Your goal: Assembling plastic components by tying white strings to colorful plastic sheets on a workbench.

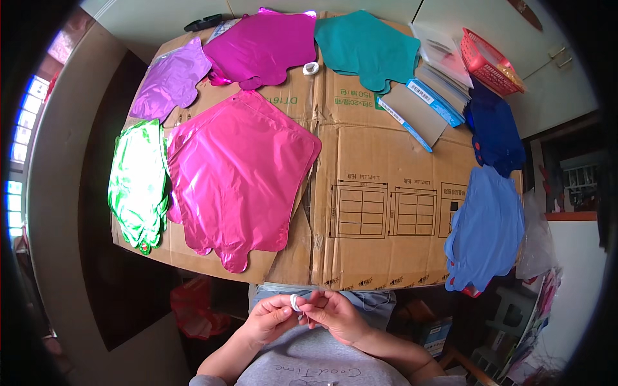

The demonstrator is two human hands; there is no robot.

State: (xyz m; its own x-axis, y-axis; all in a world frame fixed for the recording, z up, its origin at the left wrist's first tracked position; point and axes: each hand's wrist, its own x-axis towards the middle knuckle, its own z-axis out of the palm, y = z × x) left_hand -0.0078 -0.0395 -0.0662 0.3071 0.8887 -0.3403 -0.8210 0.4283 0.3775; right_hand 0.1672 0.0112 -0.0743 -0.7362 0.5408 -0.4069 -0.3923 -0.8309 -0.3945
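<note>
Both hands are close together over my lap, just below the cardboard's near edge. A small white loop-like band sits at the fingertips of my left hand, which is closed on it. Beside it, the fingers of my right hand are bent in a pinch; what they hold is too small to make out. Nearest on the cardboard lies a flat stack of shiny pink foil balloons. At the far middle rests a small white roll.
Flat foil stacks ring the cardboard sheet: green, lilac, magenta, teal, dark blue and light blue. Blue-edged boxes and a red basket stand far right.
</note>
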